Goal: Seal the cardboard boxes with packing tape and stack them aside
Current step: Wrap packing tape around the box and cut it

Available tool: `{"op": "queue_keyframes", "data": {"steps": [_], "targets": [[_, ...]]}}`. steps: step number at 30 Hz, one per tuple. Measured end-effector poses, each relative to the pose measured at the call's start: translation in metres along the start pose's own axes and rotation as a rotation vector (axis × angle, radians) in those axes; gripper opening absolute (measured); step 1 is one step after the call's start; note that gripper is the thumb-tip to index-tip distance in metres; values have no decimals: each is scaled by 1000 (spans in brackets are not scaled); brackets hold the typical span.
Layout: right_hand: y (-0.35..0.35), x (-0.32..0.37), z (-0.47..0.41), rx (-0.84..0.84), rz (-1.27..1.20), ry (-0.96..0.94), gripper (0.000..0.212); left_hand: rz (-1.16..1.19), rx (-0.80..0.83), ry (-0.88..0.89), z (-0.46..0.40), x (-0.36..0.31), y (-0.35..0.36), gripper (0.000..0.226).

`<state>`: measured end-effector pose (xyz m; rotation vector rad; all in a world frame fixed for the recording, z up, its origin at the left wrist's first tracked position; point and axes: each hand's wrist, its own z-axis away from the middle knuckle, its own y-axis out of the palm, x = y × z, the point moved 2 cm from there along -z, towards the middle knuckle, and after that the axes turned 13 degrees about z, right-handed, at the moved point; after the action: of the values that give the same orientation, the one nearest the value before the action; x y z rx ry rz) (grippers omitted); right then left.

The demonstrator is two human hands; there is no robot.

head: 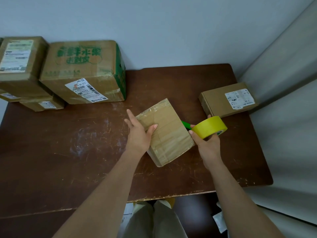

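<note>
Both hands at a box on a scratched brown table.
Left hand [139, 133] clasps the box [165, 133] edge, thumb on top; right hand [208, 140] grips a yellow tape roll [210, 127] beside it. Table [68, 152] meets a pale wall [171, 28]; more boxes [82, 71] sit at the far left.

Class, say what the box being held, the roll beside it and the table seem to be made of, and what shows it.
Held box: brown cardboard, matte, with glossy clear tape strips. Yellow roll: likely plastic packing tape, smooth with a slight sheen. Table: probably dark brown wood or laminate, scratched, chipped pale along its front edge.
</note>
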<state>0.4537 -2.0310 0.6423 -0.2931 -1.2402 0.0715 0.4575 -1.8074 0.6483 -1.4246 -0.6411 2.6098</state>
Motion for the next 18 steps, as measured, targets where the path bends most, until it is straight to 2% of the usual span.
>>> {"op": "queue_keyframes", "data": {"steps": [2,4,6,11,15,18], "targets": [[0,0,0,-15,0,-9,92,-323,-129,103,13,-16,7,97],[1,0,-1,-20,3,-26,92,-418,-205,292,28,-30,24,75],[1,-2,-1,-20,6,-34,93,-444,-208,418,39,-29,48,69],[3,-9,-1,-23,-69,-6,88,-719,-226,423,34,-2,82,81],[2,-11,-4,-5,-48,-14,87,-738,-242,434,33,-1,84,81],[1,-12,-4,-6,-58,-11,87,-646,-275,381,29,-16,89,80]]}}
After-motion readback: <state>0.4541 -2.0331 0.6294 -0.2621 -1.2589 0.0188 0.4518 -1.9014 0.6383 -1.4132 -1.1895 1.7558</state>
